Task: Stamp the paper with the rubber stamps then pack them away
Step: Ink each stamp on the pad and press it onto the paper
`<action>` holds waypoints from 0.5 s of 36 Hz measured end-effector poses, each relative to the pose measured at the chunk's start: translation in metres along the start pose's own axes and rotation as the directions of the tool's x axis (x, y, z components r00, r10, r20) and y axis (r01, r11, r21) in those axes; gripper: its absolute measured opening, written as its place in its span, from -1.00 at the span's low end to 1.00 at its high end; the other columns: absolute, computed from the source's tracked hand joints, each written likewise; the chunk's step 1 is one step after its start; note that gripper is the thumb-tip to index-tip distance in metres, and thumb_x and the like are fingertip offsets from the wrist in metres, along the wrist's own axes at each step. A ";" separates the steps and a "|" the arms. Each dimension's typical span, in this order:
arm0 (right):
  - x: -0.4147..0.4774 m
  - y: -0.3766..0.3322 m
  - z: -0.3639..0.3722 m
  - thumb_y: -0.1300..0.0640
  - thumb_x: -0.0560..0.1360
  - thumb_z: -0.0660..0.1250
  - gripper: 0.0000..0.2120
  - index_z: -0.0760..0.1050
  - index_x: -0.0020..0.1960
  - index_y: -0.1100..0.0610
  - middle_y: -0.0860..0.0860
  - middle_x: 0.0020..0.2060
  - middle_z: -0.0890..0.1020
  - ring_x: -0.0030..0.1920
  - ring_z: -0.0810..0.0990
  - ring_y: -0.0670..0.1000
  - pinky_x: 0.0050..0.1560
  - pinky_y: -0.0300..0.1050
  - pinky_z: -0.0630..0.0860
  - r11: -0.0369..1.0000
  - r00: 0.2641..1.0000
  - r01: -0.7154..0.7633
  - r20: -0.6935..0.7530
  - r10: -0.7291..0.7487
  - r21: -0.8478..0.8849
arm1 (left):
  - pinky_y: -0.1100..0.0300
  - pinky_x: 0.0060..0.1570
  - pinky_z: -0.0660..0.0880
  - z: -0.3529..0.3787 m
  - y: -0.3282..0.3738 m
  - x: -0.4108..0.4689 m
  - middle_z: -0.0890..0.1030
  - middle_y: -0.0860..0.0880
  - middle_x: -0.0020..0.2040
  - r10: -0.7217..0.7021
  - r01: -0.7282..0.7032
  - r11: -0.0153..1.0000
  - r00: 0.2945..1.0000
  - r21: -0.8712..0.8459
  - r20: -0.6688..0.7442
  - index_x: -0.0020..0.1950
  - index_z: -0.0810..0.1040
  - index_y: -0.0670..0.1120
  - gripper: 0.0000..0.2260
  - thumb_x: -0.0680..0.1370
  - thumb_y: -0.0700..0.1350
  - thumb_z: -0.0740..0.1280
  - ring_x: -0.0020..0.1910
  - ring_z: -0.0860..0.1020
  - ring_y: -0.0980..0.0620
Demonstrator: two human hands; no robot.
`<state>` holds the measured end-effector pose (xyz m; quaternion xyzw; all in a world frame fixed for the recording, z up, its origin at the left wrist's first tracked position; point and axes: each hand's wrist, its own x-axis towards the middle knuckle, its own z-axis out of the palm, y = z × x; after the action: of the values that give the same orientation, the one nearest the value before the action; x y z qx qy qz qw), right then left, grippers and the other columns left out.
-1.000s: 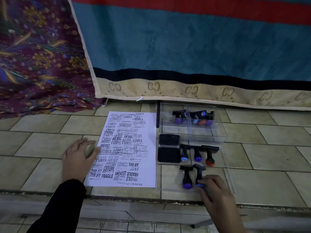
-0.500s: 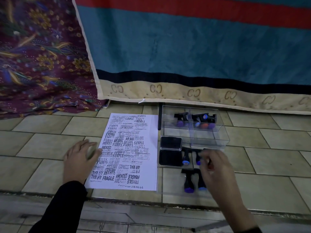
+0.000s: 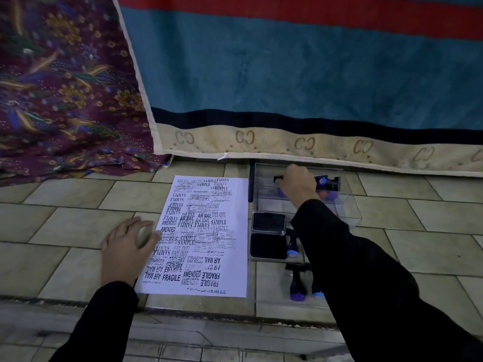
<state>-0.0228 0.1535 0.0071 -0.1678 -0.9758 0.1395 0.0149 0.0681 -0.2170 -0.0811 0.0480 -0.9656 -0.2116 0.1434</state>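
- Paper (image 3: 198, 236) lies on the floor (image 3: 65, 226), crowded with prints; your left hand (image 3: 125, 249) lies flat, fingertips at its edge.
- Packing is partly done: your right hand (image 3: 296, 185) grips a stamp (image 3: 277, 178) inside the clear box (image 3: 350, 205); three loose stamps (image 3: 297, 286) wait by the ink pad (image 3: 269, 245).

Wears a plain black long-sleeved garment, the left sleeve (image 3: 100, 322) and the right sleeve (image 3: 366, 270) loose and matte, ending at the wrists. Leaves the left hand (image 3: 125, 249) and the right hand (image 3: 298, 184) bare beyond the cuffs.
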 end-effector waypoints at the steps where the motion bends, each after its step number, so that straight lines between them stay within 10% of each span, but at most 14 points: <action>1: 0.001 -0.002 0.000 0.06 0.48 0.33 -0.80 0.49 -0.02 0.19 0.13 -0.11 0.61 -0.07 0.59 0.17 -0.18 -0.07 0.45 1.000 1.000 -0.006 0.005 0.006 -0.029 | -0.09 0.35 0.22 0.000 0.000 0.000 0.53 -0.03 0.30 -0.001 0.001 1.000 1.000 -0.001 0.000 0.15 0.63 0.04 -0.58 0.43 0.22 0.25 0.31 0.43 -0.10; 18: 0.009 -0.017 -0.005 0.19 0.51 0.25 -0.77 0.48 0.14 0.23 0.16 0.11 0.58 0.15 0.52 0.20 0.09 0.00 0.44 0.988 0.983 -0.146 0.107 0.151 -0.054 | -0.11 0.32 0.26 0.005 -0.006 0.002 0.53 -0.01 0.29 0.015 -0.015 1.000 1.000 0.003 -0.017 0.13 0.61 0.06 -0.61 0.44 0.23 0.25 0.30 0.44 -0.09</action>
<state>-0.0367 0.1424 0.0162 -0.2326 -0.9628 0.1267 -0.0535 0.0644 -0.2205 -0.0875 0.0426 -0.9650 -0.2088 0.1531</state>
